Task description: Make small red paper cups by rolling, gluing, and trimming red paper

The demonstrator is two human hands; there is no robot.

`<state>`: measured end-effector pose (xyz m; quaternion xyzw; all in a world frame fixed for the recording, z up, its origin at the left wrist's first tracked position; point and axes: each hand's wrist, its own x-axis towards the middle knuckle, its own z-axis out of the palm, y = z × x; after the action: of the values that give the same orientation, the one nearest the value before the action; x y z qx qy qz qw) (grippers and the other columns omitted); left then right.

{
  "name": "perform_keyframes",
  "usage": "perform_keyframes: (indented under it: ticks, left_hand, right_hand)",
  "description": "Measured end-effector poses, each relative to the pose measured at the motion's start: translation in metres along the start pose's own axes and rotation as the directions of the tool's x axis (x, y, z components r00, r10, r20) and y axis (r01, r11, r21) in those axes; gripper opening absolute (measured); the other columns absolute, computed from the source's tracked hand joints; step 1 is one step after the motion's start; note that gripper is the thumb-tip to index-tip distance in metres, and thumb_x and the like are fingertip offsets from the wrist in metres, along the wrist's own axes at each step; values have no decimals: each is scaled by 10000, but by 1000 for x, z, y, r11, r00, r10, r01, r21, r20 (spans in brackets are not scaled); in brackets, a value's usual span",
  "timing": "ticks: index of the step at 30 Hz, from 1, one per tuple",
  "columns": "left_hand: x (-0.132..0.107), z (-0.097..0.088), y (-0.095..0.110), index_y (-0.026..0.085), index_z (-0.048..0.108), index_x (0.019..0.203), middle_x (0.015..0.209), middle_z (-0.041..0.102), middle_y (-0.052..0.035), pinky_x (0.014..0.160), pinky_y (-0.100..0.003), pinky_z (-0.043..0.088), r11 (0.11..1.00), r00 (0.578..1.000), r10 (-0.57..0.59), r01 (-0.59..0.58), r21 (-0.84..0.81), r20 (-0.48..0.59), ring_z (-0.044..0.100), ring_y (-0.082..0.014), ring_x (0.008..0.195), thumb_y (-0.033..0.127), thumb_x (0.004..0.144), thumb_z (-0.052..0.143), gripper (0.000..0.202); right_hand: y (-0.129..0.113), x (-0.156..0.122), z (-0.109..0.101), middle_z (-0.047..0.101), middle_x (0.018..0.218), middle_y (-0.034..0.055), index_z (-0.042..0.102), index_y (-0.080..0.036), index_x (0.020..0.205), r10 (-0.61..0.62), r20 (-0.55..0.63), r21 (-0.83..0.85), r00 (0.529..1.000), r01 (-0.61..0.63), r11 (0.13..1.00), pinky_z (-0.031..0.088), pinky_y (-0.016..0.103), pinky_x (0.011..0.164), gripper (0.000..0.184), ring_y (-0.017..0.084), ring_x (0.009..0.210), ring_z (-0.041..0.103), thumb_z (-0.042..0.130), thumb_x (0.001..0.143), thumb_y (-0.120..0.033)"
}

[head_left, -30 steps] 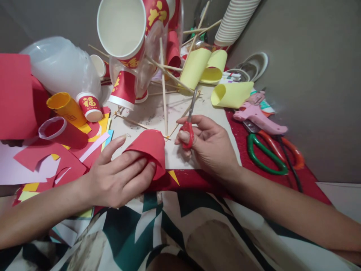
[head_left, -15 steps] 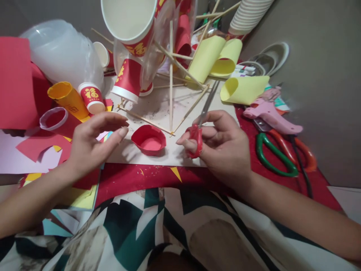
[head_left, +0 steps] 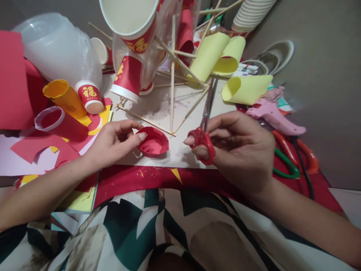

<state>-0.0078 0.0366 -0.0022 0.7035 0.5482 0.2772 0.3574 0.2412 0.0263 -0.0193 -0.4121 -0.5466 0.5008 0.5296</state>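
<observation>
My left hand [head_left: 120, 141] pinches the left rim of a small red paper cup shape [head_left: 155, 145], thumb on the near side of its wall. It sits on a white board [head_left: 135, 160] and its open top faces up. In my right hand [head_left: 237, 146] is a pair of scissors [head_left: 203, 139] with red handles, thumb and fingers at the loops. The blades point up and away from me, close together. Just beyond the red paper piece lies a frame of thin wooden sticks [head_left: 146, 119], joined at the corners.
Red paper cups [head_left: 127, 77] hang in clear plastic above the board. Yellow paper rolls [head_left: 246, 89], a pink glue gun [head_left: 275, 116] and green-handled scissors [head_left: 286, 165] lie right. Orange [head_left: 64, 98] and red paper tubes [head_left: 63, 124] stand left, near paper scraps [head_left: 36, 146].
My left hand has moved right and taken hold of the red paper piece's rim. My right hand has shifted slightly right with the scissors, turning their blades more upright.
</observation>
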Motion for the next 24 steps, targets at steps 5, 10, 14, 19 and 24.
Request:
perform_keyframes:
  ticks: [5, 10, 14, 19, 24]
  left_hand:
    - [-6, -5, 18, 180, 732, 1004, 637, 593, 25, 514, -208, 433, 972, 955, 192, -217, -93, -226, 515, -82, 545, 331, 841, 751, 224]
    - [-18, 9, 49, 170, 704, 1120, 598, 522, 61, 447, -203, 380, 926, 980, 111, -41, -375, 167, 458, -68, 488, 283, 795, 812, 361]
    - [-22, 23, 55, 176, 723, 931, 721, 680, -6, 530, -198, 469, 912, 955, 260, -195, -360, 141, 588, -85, 597, 307, 907, 711, 133]
    - [-24, 26, 59, 185, 674, 819, 705, 681, -10, 531, -230, 496, 915, 952, 252, -176, -362, 175, 593, -100, 579, 250, 892, 702, 101]
    - [-26, 16, 64, 213, 691, 1070, 655, 611, 21, 502, -266, 473, 947, 964, 176, -111, -302, 199, 550, -113, 535, 297, 883, 700, 206]
  right_hand:
    - [-2, 0, 2, 647, 647, -33, 662, -225, 734, 118, 115, 23, 986, -121, 992, 462, 186, 445, 397, 77, 500, 545, 989, 527, -310]
    - [-3, -16, 5, 644, 704, -26, 677, -216, 776, 129, 351, 74, 927, -165, 983, 448, 181, 461, 301, 72, 531, 546, 937, 631, -258]
    - [1, -22, 1, 580, 643, -47, 688, -220, 816, 121, 388, -38, 914, -115, 993, 430, 195, 471, 263, 74, 514, 499, 908, 689, -290]
    - [8, -14, -6, 628, 603, -21, 724, -196, 690, 172, 648, -40, 742, -192, 981, 456, 208, 481, 202, 102, 526, 555, 851, 773, -330]
    - [8, -9, -10, 687, 630, 5, 778, -212, 733, 220, 744, 26, 631, -355, 934, 495, 227, 468, 124, 130, 534, 616, 841, 778, -309]
